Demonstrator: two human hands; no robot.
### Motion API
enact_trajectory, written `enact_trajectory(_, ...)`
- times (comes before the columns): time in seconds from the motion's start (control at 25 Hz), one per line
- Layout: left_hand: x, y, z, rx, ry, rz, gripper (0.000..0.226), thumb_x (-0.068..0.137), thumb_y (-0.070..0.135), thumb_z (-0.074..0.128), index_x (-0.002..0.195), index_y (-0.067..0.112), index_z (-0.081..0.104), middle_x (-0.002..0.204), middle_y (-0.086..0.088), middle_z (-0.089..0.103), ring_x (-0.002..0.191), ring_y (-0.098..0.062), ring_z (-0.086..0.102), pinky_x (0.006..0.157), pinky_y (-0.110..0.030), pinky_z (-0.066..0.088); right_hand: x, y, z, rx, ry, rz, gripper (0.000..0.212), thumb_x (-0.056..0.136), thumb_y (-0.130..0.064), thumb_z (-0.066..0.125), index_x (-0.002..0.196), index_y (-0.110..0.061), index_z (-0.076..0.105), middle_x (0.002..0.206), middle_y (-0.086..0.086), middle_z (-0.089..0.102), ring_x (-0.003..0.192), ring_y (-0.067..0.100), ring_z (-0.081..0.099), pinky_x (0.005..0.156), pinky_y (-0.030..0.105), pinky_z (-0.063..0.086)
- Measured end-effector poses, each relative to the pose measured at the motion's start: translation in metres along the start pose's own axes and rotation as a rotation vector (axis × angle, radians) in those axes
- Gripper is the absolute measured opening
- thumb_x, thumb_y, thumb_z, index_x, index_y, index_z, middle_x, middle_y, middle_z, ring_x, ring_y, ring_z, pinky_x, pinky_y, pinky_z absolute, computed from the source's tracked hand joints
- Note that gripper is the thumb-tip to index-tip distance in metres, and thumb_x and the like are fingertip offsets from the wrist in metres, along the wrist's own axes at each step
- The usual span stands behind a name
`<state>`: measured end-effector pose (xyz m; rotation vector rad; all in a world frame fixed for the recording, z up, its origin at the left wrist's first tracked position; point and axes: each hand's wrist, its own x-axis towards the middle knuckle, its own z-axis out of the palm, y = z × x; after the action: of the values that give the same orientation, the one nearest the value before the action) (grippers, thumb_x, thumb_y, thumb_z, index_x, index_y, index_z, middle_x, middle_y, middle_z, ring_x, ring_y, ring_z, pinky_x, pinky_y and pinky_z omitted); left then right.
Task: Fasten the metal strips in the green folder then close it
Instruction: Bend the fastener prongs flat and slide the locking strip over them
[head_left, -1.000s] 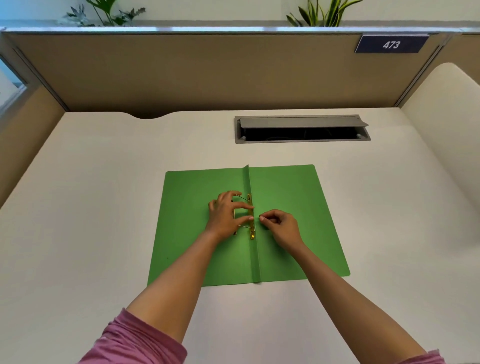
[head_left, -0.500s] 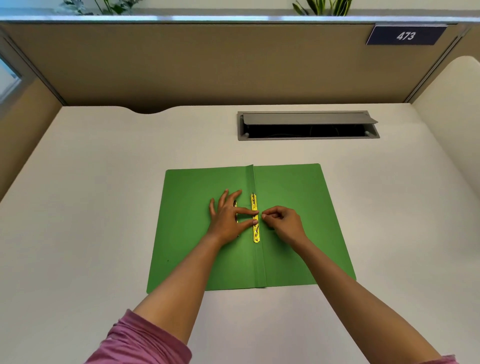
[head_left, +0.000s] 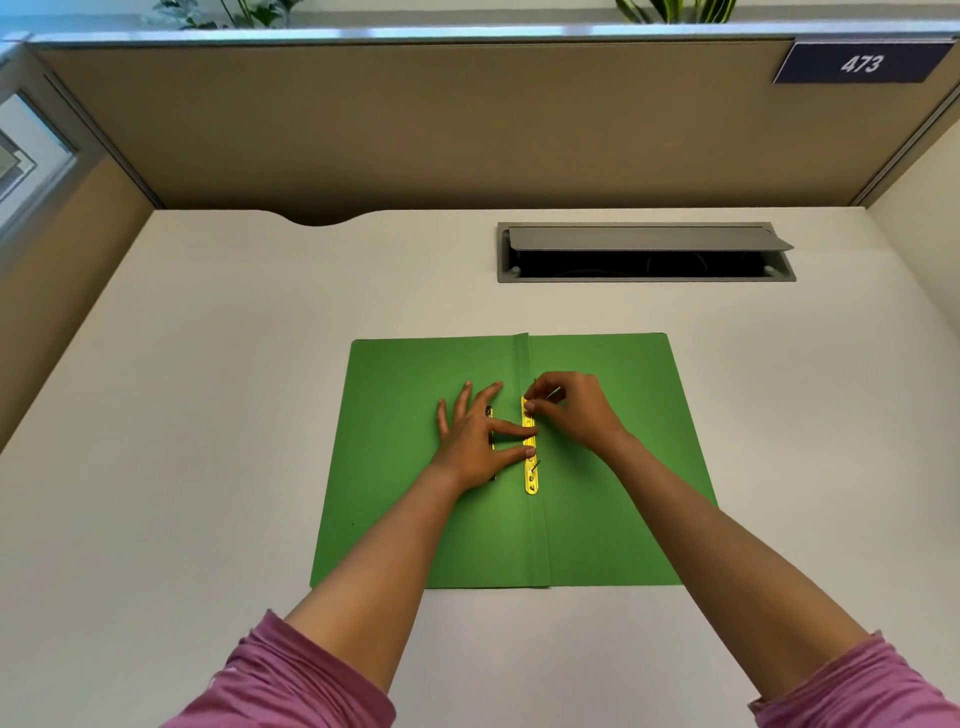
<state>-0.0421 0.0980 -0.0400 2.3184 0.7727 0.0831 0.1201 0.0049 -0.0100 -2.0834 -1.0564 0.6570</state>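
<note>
A green folder lies open and flat on the white desk. A yellow metal strip runs along the folder's central crease. My left hand lies spread on the left flap, with two fingertips pressing the strip's middle. My right hand is bunched at the strip's far end, fingertips pinching a thin metal prong there. Another thin prong sticks up near the strip's near end. A dark fastener part shows under my left hand.
A grey cable hatch, its lid ajar, is set into the desk behind the folder. Brown partition walls enclose the desk at back and sides, with a sign reading 473 at top right.
My right hand has moved from the strip's middle to its far end. My left hand has stayed on the left flap, fingers pressing the strip. The strip now lies flat along the crease.
</note>
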Motion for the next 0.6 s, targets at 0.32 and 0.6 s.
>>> enact_trajectory(0.32, 0.001, 0.000, 0.001, 0.016, -0.005, 0.009, 0.036, 0.074, 0.065, 0.069, 0.109, 0.054, 0.070, 0.164, 0.010, 0.021, 0.154, -0.022, -0.003, 0.116, -0.059, -0.015, 0.016, 0.002, -0.006, -0.088, -0.018, 0.001, 0.010, 0.074, -0.009, 0.082, 0.083, -0.005, 0.077, 0.079, 0.011, 0.075, 0.071, 0.017, 0.065, 0.067, 0.023, 0.050)
enact_trajectory(0.6, 0.002, -0.002, 0.003, 0.029, -0.003, 0.017, 0.036, 0.074, 0.066, 0.068, 0.108, 0.055, 0.069, 0.164, 0.010, 0.021, 0.154, -0.023, -0.004, 0.115, -0.058, -0.016, 0.031, -0.013, -0.015, -0.225, -0.142, -0.024, 0.011, 0.070, -0.006, 0.084, 0.080, -0.007, 0.079, 0.078, 0.010, 0.076, 0.073, 0.021, 0.070, 0.075, 0.037, 0.059)
